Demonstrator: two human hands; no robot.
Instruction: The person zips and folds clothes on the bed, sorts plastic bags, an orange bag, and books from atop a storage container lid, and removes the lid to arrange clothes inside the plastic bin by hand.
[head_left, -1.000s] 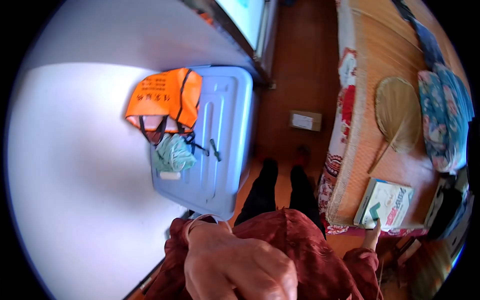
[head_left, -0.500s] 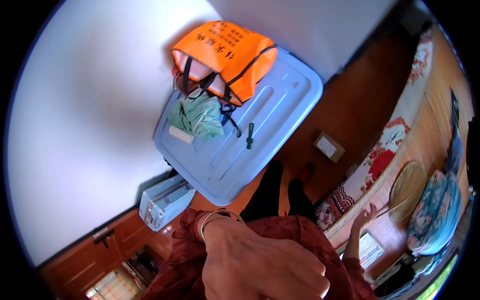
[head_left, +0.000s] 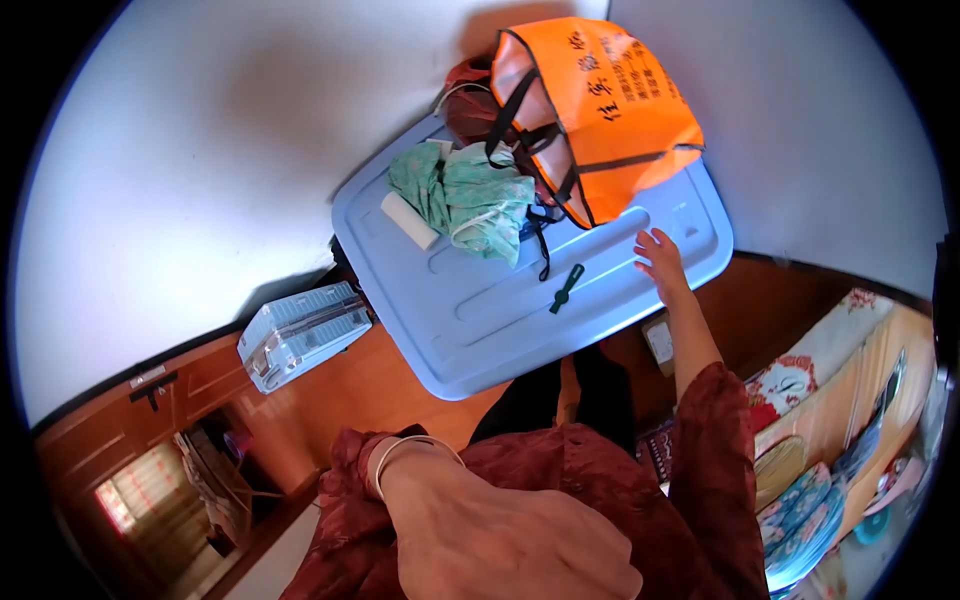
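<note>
My right hand (head_left: 660, 264) is stretched over the right part of a blue plastic storage-box lid (head_left: 400, 290), fingers apart and holding nothing. Just beyond its fingertips lies an orange tote bag (head_left: 630, 110) with black handles and black writing, tipped on its side. My left hand (head_left: 505, 530), a bracelet at its wrist, is close to the camera with its back up; its fingers curl under, hiding anything inside. On the lid lie a crumpled green cloth (head_left: 470, 195), a white roll-like piece (head_left: 409, 221) and a narrow dark green object (head_left: 567, 289). Dark red fabric (head_left: 470, 110) sits behind the bag.
Walls meet behind the lid. A silvery-blue ribbed case (head_left: 305, 335) stands on the floor at left, near a wooden door (head_left: 90, 430). A small cardboard box (head_left: 660, 343) is partly behind my right forearm. Flowered cloth (head_left: 800, 520) and a woven fan (head_left: 778, 468) lie at right.
My right hand has swung from the far right to above the lid. The view has turned, so the lid and bag appear further right. My left hand stays closed near the camera.
</note>
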